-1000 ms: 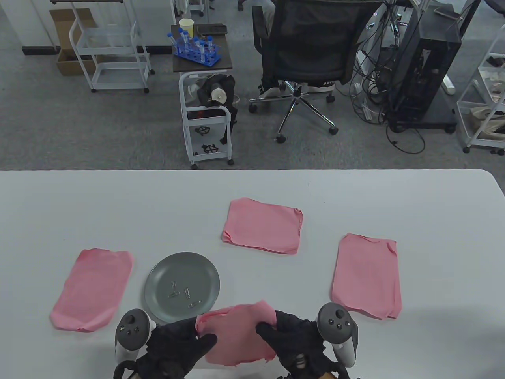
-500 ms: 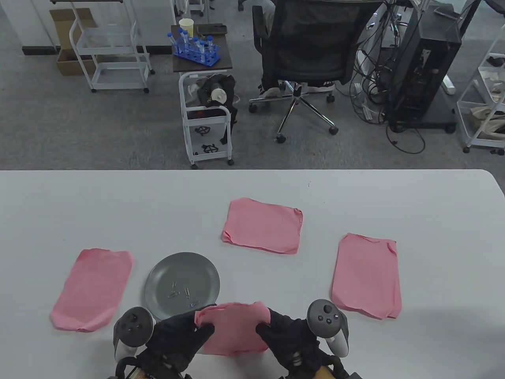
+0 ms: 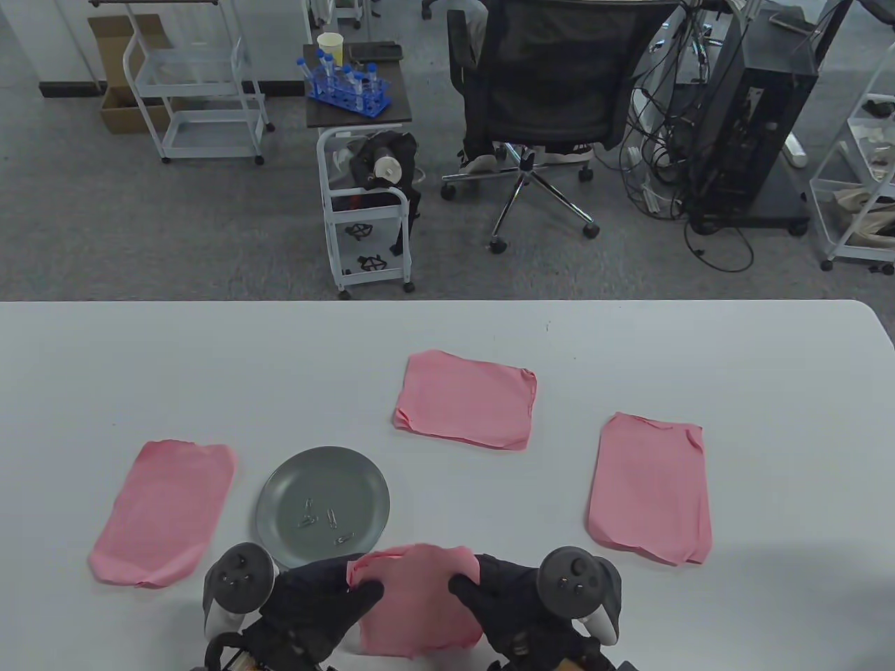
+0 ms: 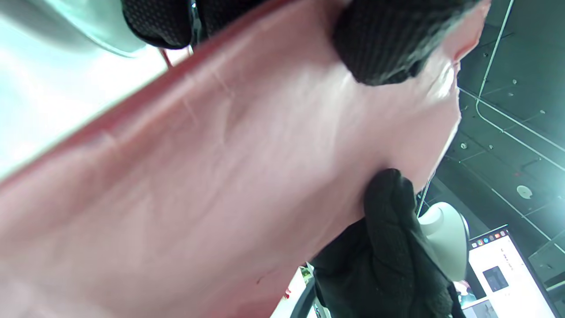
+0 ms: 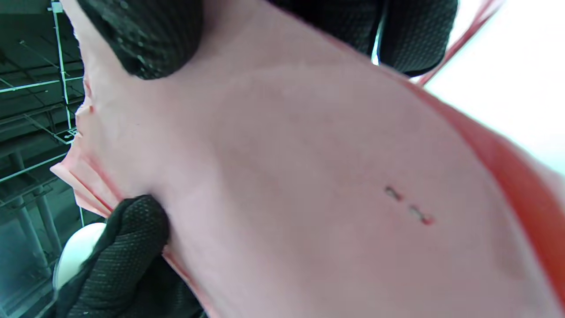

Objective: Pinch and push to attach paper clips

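Note:
Both gloved hands hold one pink paper stack [image 3: 418, 601] at the table's front edge. My left hand [image 3: 328, 604] pinches its left edge, thumb on top. My right hand [image 3: 500, 601] pinches its right edge, thumb on top. The stack fills the left wrist view [image 4: 220, 176] and the right wrist view [image 5: 287, 176], lifted off the table. Several paper clips [image 3: 323, 524] lie loose on a grey plate [image 3: 280, 521] just behind the left hand.
Three more pink paper stacks lie on the white table: one at the left [image 3: 164, 510], one at the middle back [image 3: 465, 398], one at the right [image 3: 650, 486]. Beyond the table's far edge stand a chair and carts.
Both hands have drawn the held pink stack back toward the front edge and squared it; its far edge has dropped clear of the plate. The right hand's tracker moved left.

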`<state>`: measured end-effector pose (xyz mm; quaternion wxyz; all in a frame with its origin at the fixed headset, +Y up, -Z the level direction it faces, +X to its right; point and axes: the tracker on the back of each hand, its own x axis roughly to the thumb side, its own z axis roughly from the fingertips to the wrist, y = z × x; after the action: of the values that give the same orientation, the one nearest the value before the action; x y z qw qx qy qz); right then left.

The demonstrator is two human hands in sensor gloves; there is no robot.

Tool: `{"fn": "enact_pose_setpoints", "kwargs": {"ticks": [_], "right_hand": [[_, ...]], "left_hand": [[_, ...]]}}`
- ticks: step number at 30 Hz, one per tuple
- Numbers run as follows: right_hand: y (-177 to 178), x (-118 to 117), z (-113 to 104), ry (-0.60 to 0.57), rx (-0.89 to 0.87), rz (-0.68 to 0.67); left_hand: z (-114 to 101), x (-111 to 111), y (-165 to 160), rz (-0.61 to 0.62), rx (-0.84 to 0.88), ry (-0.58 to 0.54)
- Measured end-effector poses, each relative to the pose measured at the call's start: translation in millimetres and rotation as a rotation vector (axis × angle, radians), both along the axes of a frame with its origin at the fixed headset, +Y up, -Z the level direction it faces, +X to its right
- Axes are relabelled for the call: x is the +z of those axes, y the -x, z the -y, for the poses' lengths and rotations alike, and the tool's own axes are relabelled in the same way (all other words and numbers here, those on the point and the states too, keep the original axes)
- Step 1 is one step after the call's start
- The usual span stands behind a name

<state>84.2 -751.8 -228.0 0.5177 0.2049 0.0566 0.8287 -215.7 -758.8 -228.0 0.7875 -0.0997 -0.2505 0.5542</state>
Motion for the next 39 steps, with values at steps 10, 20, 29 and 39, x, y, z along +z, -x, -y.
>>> {"fn": "enact_pose_setpoints", "kwargs": {"ticks": [10,20,29,39], "right_hand": [[-5.6,11.1,-22.7,-0.088,-0.082,-0.014],[-3.0,1.4,-4.6,0.053,-0.068,-0.045],[-18.4,13.5,-29.3,0.111,-0.282,-0.012],[-37.4,7.3,-31.0,0.047,-0.238,0.189]], "left_hand": [[-29.4,10.8,-2.5,0.028,0.007,-0.165],[-14.5,4.8,-2.3,0.018,-0.026,-0.088],[-25.7,14.3,-16.9,0.094,-0.107,-0.138],[-36.4,-2.6,13.6,-0.052,-0.077,-0.016]]}}
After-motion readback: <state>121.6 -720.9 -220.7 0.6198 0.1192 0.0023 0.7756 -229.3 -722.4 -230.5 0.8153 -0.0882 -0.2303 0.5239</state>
